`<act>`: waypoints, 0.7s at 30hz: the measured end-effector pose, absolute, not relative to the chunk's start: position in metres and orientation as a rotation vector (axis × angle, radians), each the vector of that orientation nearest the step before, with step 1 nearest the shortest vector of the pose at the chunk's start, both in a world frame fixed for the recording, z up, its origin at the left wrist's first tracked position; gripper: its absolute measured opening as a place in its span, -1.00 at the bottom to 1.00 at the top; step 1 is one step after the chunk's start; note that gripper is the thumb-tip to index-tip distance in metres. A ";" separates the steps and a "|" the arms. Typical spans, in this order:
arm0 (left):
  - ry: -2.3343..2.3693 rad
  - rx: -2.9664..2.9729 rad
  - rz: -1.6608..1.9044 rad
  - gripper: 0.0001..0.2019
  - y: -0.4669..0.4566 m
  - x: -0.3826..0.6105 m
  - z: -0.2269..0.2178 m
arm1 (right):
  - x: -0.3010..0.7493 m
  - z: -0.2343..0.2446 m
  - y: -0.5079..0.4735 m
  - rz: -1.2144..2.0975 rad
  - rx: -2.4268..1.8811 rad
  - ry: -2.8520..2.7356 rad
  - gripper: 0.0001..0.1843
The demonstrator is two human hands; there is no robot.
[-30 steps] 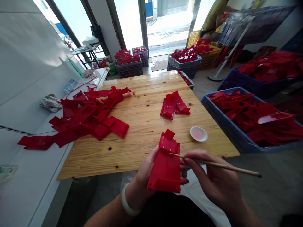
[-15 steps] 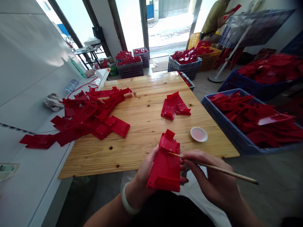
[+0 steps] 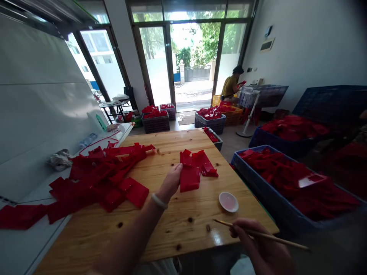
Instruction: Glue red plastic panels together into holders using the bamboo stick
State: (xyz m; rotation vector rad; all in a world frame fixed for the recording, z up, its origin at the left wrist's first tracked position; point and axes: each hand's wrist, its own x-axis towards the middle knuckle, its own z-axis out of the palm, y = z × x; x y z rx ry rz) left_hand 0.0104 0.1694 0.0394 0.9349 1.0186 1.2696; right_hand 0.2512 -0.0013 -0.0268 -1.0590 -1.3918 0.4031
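My left hand (image 3: pixel 171 181) reaches out over the wooden table (image 3: pixel 160 233) and is closed on the edge of a red plastic part (image 3: pixel 190 178), a flat panel with a raised flap at its far end. Right beside it, partly behind, are other red parts (image 3: pixel 207 162) of the same kind. A thin paintbrush (image 3: pixel 266 234) is pinched in my right hand (image 3: pixel 259 244), its tip pointing left above the near side of the table. Just beyond the tip stands a small white dish (image 3: pixel 228 202) with a pale pinkish inside.
A heap of red parts (image 3: pixel 106 179) covers the table's left side. To the right, a blue crate (image 3: pixel 243 168) full of red parts stands by the table edge. Further crates (image 3: pixel 156 124) line the doorway. A person (image 3: pixel 230 86) in a dark hat works at the back right.
My left hand has carried the red part forward from my lap to beside the parts on the table. The brush has come off the part. My view has tilted up.
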 end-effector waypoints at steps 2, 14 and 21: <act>1.117 1.062 1.228 -0.73 0.209 0.026 0.050 | 0.253 -0.029 -0.002 0.411 -1.076 -1.366 -0.68; 1.678 1.849 0.956 -0.66 0.206 -0.043 0.051 | 0.312 -0.037 0.047 0.333 -1.274 -1.368 -0.70; 1.811 2.114 0.438 -0.24 0.144 -0.193 0.069 | 0.321 -0.054 0.080 0.404 -1.374 -1.552 -0.75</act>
